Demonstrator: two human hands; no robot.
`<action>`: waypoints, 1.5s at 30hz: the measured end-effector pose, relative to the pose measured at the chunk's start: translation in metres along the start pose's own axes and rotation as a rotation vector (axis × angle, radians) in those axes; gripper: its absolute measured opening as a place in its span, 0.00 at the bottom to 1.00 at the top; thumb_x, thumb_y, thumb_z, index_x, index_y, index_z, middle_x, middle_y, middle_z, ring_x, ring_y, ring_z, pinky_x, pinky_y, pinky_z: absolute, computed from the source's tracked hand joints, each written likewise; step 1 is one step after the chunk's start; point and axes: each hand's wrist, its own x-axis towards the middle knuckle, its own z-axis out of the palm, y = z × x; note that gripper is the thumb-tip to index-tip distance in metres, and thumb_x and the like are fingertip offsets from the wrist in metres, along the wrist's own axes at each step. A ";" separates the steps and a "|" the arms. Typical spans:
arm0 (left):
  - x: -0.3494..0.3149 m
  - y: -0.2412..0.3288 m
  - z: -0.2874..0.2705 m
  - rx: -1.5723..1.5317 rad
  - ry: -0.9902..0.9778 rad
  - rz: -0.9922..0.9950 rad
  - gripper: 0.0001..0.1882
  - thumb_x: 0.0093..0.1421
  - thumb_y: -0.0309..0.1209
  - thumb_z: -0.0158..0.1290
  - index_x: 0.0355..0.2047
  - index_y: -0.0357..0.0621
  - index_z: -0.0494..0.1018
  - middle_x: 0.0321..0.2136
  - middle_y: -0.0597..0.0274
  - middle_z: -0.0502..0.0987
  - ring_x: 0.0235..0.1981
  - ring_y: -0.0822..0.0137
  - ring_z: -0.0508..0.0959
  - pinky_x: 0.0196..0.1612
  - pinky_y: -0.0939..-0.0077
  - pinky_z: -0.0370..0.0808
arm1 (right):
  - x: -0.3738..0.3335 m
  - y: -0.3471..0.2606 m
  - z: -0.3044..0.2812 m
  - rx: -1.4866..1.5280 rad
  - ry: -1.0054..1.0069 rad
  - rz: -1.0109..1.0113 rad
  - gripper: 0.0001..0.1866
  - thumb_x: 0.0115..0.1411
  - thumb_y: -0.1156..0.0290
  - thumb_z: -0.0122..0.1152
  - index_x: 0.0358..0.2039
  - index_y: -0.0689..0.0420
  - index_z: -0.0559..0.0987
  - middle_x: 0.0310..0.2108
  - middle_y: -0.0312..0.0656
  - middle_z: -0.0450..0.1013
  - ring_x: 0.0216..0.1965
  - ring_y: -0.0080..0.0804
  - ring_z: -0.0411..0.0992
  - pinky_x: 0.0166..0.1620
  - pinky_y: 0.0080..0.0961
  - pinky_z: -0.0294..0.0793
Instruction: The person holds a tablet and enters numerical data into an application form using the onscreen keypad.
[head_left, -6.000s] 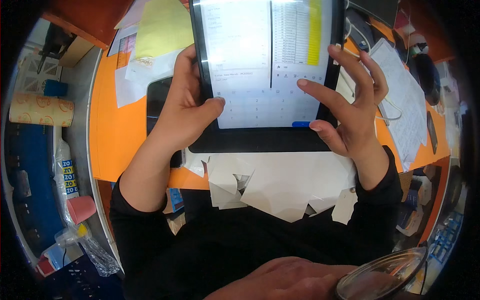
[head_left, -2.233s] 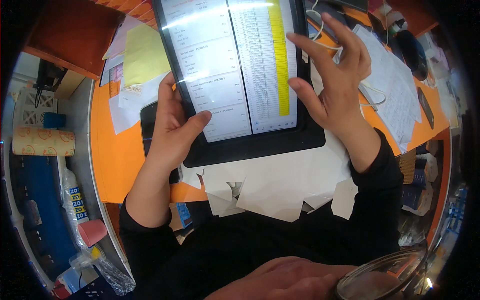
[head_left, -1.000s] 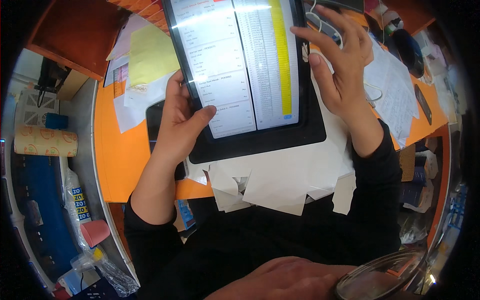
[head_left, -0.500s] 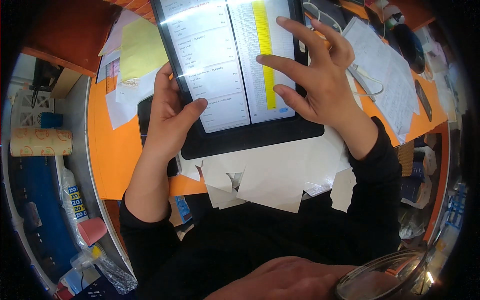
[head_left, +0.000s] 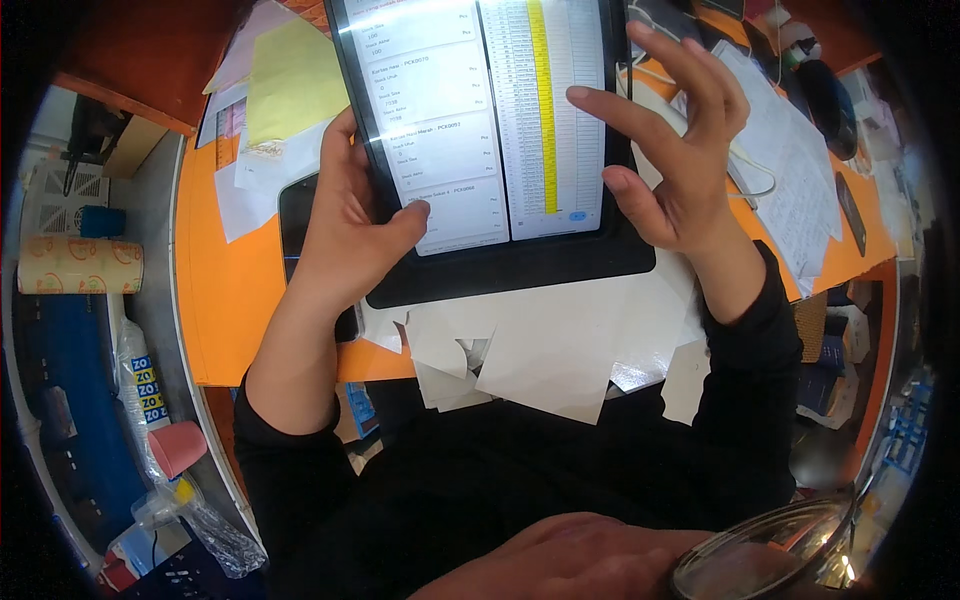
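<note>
Closest in, a rounded glasses lens (head_left: 765, 550) fills the bottom right corner, with dark sleeves (head_left: 290, 450) spreading to both sides, and here come the white sheets (head_left: 545, 345), overlapping and ragged along the near edge of the orange worktop (head_left: 235, 315). Just past them, centre stage, the tablet (head_left: 495, 150) in its black case, lit and slightly turned, its top running out of view; whether it rests flat or is tipped up, I can't tell. The left hand (head_left: 360, 230) has it by the left edge, thumb laid over the lower corner of the glass, the other fingers curled round the side. Over on the right, the right hand (head_left: 690, 170) is spread and holding nothing, index fingertip just over the screen's right half, contact too close to call! How far along? Both halves are up: a list of entries in the left pane (head_left: 435, 125), a table with a yellow column in the right pane (head_left: 553, 120); that much is done, but nothing shown marks an end, so what remains can't be judged. Beside the left forearm lies a dark flat device (head_left: 297, 220); farther out, a yellow paper (head_left: 300, 85), a white cable (head_left: 755, 187) and handwritten sheets (head_left: 790, 160). Off the worktop at far left, a pink cup (head_left: 178, 447) and a patterned roll (head_left: 82, 265).
</note>
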 end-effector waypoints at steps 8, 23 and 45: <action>0.002 -0.001 -0.004 -0.141 -0.025 0.000 0.42 0.49 0.14 0.49 0.64 0.46 0.47 0.54 0.46 0.66 0.60 0.57 0.64 0.62 0.60 0.59 | -0.001 0.002 -0.001 -0.005 0.011 0.023 0.20 0.61 0.52 0.47 0.44 0.44 0.83 0.63 0.48 0.61 0.65 0.41 0.47 0.64 0.39 0.41; 0.004 -0.001 0.001 -0.153 0.026 -0.014 0.30 0.63 0.22 0.48 0.62 0.44 0.49 0.52 0.49 0.69 0.57 0.62 0.68 0.58 0.67 0.66 | -0.001 0.002 -0.003 0.025 0.032 0.019 0.19 0.61 0.53 0.47 0.44 0.45 0.83 0.61 0.48 0.62 0.65 0.43 0.47 0.65 0.38 0.42; 0.002 0.002 0.000 -0.165 0.025 -0.042 0.30 0.60 0.19 0.48 0.62 0.43 0.51 0.53 0.49 0.69 0.57 0.62 0.68 0.59 0.67 0.64 | 0.002 0.003 -0.004 0.010 -0.010 0.046 0.19 0.61 0.54 0.46 0.37 0.45 0.85 0.60 0.48 0.65 0.68 0.39 0.45 0.65 0.38 0.34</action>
